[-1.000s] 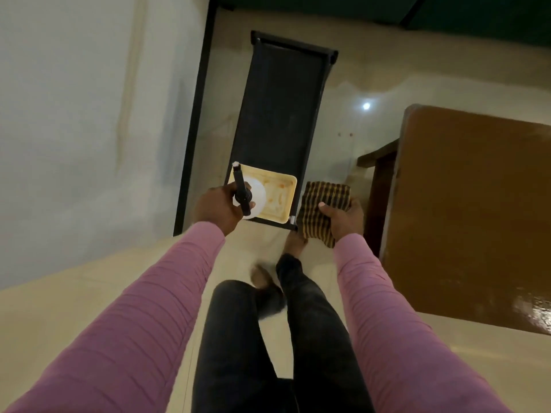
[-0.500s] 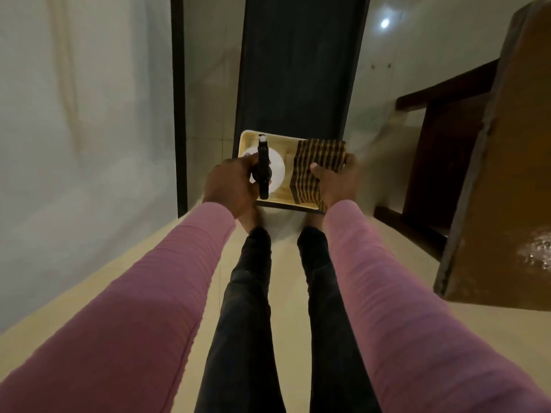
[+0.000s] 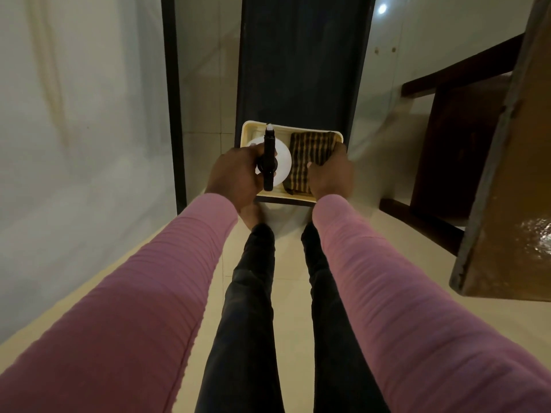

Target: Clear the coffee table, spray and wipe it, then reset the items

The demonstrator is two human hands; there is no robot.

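Note:
I look down at a cream tray [image 3: 247, 131] on the near end of a long dark bench [image 3: 301, 64]. My left hand [image 3: 235, 174] grips a white spray bottle [image 3: 281, 162] with a black nozzle head, held upright over the tray's left half. A folded brown striped cloth [image 3: 307, 153] lies in the tray's right half under the fingers of my right hand [image 3: 329, 177], which holds its near edge. The brown coffee table [image 3: 512, 180] stands to my right, its wet top glinting.
A pale wall [image 3: 77, 114] with a dark vertical frame strip [image 3: 173, 99] runs close on the left. My legs in dark trousers [image 3: 253, 308] stand on the cream tiled floor just before the bench. The table's dark legs and rail [image 3: 441, 150] lie right of the bench.
I have stepped up to the bench. Both hands moved down over the tray, and the cloth came from beside the tray to inside its right half.

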